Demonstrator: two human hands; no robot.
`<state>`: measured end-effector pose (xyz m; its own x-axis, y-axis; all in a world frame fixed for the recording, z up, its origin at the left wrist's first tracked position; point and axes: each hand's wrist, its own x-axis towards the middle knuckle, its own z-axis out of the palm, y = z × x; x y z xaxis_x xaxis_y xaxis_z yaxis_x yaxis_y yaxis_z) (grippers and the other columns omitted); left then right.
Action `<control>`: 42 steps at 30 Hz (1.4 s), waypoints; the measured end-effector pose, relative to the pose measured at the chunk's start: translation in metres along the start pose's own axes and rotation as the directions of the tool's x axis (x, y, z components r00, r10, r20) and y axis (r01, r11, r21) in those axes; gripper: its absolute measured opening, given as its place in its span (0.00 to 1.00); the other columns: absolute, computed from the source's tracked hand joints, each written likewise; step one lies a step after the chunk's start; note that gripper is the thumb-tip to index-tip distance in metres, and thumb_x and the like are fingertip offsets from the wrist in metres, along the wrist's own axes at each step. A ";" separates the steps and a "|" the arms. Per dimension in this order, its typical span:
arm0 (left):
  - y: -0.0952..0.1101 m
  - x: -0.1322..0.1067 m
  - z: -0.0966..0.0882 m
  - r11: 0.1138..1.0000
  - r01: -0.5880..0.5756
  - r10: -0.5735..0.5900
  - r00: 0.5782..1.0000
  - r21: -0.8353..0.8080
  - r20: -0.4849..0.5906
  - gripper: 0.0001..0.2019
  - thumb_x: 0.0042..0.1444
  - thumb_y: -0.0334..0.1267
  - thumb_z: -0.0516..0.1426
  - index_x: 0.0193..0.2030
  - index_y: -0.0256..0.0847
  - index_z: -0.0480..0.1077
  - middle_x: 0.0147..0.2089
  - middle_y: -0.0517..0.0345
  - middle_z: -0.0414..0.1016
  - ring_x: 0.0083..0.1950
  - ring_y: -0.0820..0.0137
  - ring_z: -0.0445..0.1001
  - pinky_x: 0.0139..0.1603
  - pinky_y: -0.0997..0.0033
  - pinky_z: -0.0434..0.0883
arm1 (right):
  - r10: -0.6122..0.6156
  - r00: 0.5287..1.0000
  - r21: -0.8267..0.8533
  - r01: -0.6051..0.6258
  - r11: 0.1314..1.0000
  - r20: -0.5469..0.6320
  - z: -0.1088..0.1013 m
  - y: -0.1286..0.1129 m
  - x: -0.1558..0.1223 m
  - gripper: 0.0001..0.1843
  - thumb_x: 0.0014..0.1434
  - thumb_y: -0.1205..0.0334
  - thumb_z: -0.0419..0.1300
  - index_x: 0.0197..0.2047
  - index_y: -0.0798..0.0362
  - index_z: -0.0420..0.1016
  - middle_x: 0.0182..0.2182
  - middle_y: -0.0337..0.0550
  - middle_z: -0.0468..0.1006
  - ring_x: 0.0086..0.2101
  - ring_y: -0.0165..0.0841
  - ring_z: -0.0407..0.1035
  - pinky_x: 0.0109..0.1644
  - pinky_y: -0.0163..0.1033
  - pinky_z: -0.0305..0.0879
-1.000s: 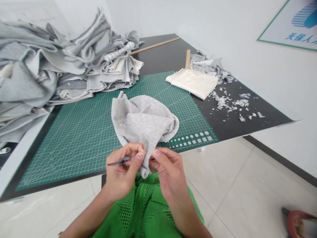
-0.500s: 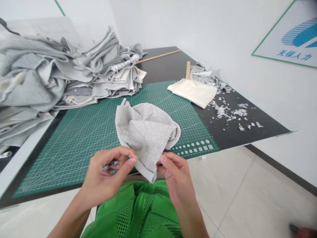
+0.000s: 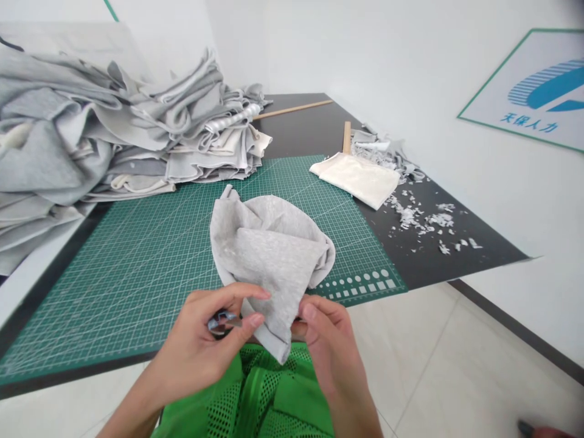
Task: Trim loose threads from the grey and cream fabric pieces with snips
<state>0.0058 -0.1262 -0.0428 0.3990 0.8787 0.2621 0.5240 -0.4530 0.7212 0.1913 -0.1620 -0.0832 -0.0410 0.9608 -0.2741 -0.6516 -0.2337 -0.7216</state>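
A crumpled grey fabric piece [image 3: 269,249] lies on the green cutting mat [image 3: 137,274], its near corner hanging over the table edge. My left hand [image 3: 210,340] is closed on a small metal tool [image 3: 221,320], with its thumb and forefinger reaching to the fabric's hanging corner. My right hand [image 3: 326,344] pinches that same corner from the right side. Both hands hover just in front of the table edge, above a green mesh garment [image 3: 255,395] at my lap.
A big heap of grey fabric pieces [image 3: 104,140] fills the table's back left. A folded cream cloth [image 3: 356,176], wooden sticks [image 3: 292,109] and grey fabric scraps [image 3: 420,216] lie on the black tabletop [image 3: 456,255] at the right. A white wall with a poster [image 3: 533,91] stands beyond.
My view has tilted slightly. My left hand drew away from the fabric corner, then returned with the small tool. My right hand has kept its pinch on the corner.
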 end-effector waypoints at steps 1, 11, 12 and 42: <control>-0.001 0.000 0.001 1.000 0.012 -0.012 1.000 0.007 0.018 0.08 0.62 0.35 0.58 0.47 0.46 0.73 0.23 0.70 0.55 0.20 0.80 0.60 0.23 0.82 0.60 | -0.010 1.000 0.002 0.010 1.000 0.013 0.000 -0.001 -0.001 0.14 0.54 0.49 0.69 0.29 0.52 0.83 0.27 0.43 0.79 0.30 0.34 0.73 0.38 0.40 0.71; -0.008 0.007 0.002 0.997 0.041 -0.045 0.996 0.063 0.078 0.10 0.63 0.39 0.57 0.51 0.48 0.72 0.23 0.69 0.57 0.21 0.80 0.61 0.22 0.84 0.62 | -0.023 0.997 -0.061 0.018 0.998 -0.073 -0.001 0.002 0.003 0.12 0.50 0.54 0.73 0.33 0.53 0.82 0.25 0.41 0.80 0.24 0.27 0.69 0.29 0.32 0.66; -0.012 0.010 0.003 0.995 0.071 -0.077 0.992 0.067 0.097 0.12 0.64 0.41 0.57 0.53 0.48 0.71 0.24 0.69 0.57 0.21 0.80 0.61 0.21 0.84 0.62 | -0.022 0.996 -0.049 0.018 0.999 -0.087 -0.001 0.003 0.004 0.13 0.51 0.54 0.73 0.36 0.54 0.82 0.26 0.41 0.80 0.24 0.27 0.69 0.29 0.32 0.66; -0.046 0.030 -0.013 0.908 0.238 -0.284 0.955 0.343 0.088 0.20 0.64 0.48 0.56 0.60 0.45 0.72 0.37 0.57 0.80 0.31 0.69 0.78 0.23 0.79 0.69 | 0.002 0.998 0.212 0.013 0.977 -0.070 0.011 -0.011 0.027 0.06 0.50 0.62 0.73 0.33 0.52 0.85 0.26 0.39 0.83 0.27 0.28 0.77 0.33 0.32 0.79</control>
<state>-0.0163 -0.0768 -0.0592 0.2983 0.9544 -0.0105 0.8295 -0.2538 0.4975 0.1887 -0.1315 -0.0761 0.0108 0.9477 -0.3191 -0.7977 -0.1843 -0.5742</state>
